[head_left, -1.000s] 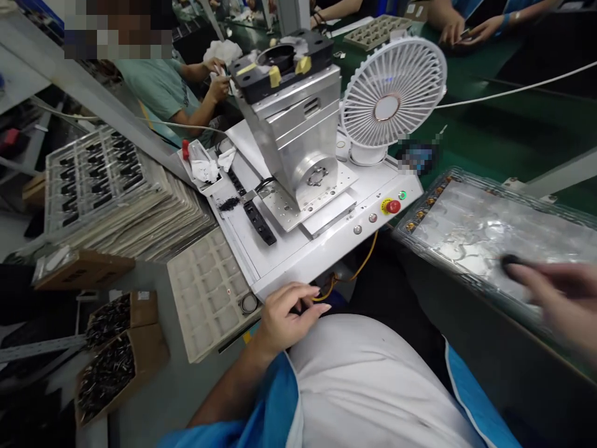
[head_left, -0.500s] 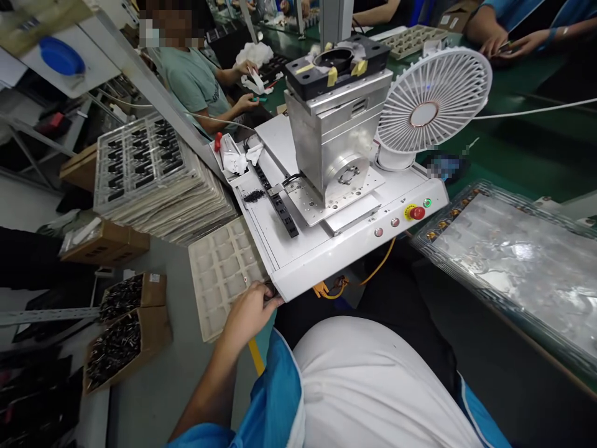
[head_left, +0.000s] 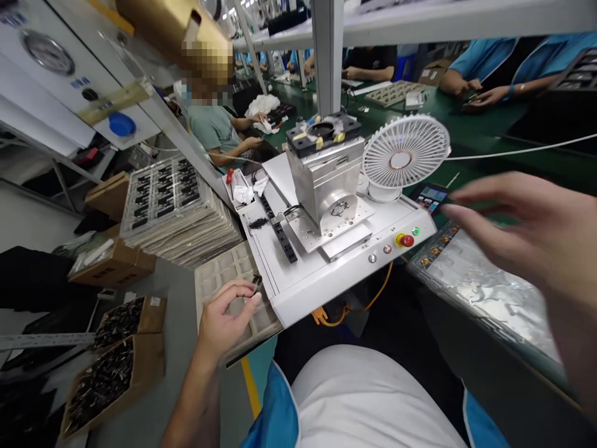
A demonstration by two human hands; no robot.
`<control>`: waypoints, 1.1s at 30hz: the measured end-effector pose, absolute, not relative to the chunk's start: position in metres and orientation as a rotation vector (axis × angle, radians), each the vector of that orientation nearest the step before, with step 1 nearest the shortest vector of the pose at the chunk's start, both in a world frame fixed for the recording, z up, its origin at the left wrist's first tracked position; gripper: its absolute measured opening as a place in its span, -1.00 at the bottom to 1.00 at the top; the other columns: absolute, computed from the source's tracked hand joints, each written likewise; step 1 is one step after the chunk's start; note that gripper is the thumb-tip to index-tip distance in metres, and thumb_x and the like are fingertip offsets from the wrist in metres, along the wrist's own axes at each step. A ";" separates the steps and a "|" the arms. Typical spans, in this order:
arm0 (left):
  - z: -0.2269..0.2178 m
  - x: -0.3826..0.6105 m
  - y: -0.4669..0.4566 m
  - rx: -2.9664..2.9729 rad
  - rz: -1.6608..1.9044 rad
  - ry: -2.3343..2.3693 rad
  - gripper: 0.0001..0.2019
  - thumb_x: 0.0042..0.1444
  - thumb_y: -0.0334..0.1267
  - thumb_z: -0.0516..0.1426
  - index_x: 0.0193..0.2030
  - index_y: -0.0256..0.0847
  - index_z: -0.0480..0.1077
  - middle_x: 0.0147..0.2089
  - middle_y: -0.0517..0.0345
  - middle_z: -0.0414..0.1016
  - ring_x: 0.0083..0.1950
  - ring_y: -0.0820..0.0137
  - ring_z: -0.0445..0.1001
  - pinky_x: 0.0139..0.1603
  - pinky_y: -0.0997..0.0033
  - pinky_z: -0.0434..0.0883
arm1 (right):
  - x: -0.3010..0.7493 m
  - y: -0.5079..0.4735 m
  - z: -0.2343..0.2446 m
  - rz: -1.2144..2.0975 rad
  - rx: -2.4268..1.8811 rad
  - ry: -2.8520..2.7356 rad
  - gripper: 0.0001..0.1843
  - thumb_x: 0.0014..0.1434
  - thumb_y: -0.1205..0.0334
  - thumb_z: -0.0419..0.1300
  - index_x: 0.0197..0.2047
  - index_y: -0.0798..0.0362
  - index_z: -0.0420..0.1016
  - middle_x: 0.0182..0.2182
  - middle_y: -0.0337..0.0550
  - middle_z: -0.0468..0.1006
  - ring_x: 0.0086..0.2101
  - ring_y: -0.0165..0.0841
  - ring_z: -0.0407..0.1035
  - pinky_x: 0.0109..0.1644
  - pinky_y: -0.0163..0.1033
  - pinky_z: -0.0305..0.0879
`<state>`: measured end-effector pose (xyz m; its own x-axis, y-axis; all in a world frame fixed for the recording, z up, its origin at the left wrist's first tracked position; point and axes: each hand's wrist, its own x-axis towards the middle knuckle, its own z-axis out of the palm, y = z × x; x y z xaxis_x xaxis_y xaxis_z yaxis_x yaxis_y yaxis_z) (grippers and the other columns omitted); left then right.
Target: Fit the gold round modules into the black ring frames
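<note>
My left hand (head_left: 222, 318) hovers over a beige compartment tray (head_left: 222, 272) beside the white machine base (head_left: 311, 283). Its thumb and forefinger pinch a small dark ring-like part (head_left: 256, 282) just above the tray's near corner. My right hand (head_left: 529, 230) is raised at the right, blurred, with its fingers stretched out and apart, pointing left toward a phone (head_left: 431, 195) and a white desk fan (head_left: 405, 159). I see nothing in it. It is above a clear plastic blister tray (head_left: 480, 289).
A metal fixture block (head_left: 326, 177) with a black top stands on the machine base, which carries a red stop button (head_left: 407, 240). A stack of part trays (head_left: 175, 208) lies at the left; cardboard boxes of dark parts (head_left: 114, 367) sit lower left. Other people work along the green bench behind.
My left hand moved from the machine's front edge to the beige tray and picked the dark ring out of it. My right hand left the view, then came back raised higher. The camera tilted up.
</note>
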<state>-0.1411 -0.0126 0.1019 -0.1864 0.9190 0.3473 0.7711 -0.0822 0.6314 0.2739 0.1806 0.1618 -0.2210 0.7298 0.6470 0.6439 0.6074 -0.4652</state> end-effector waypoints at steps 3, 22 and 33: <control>0.126 -0.132 0.014 2.055 1.292 1.846 -0.96 0.20 -0.28 0.28 -0.29 -0.13 0.55 0.01 -0.03 0.63 -0.02 0.19 0.64 0.03 0.18 0.60 | 0.202 0.224 0.205 0.121 -0.656 -2.028 -0.84 0.28 0.15 0.32 -0.15 0.05 0.60 -0.15 0.01 0.62 -0.13 -0.21 0.51 -0.09 -0.13 0.48; 0.266 -0.062 0.215 2.671 1.081 1.611 -0.78 0.31 -0.22 0.17 -0.33 -0.24 0.54 -0.33 0.14 0.63 -0.22 0.25 0.64 -0.06 0.21 0.54 | 0.177 0.264 0.221 0.580 -0.584 -1.845 -0.62 0.24 -0.02 0.38 -0.02 0.06 0.54 -0.04 -0.04 0.63 -0.01 -0.20 0.54 0.13 -0.07 0.51; 0.235 -0.075 0.205 2.567 1.135 1.398 -0.30 0.00 0.25 0.36 0.17 -0.13 0.45 0.35 -0.11 0.44 0.47 -0.13 0.28 0.49 -0.31 0.14 | 0.295 0.201 0.056 1.021 -1.553 -1.903 -0.12 0.14 -0.10 0.30 0.43 0.12 0.24 -0.28 -0.01 0.67 -0.40 -0.14 0.55 -0.35 -0.08 0.50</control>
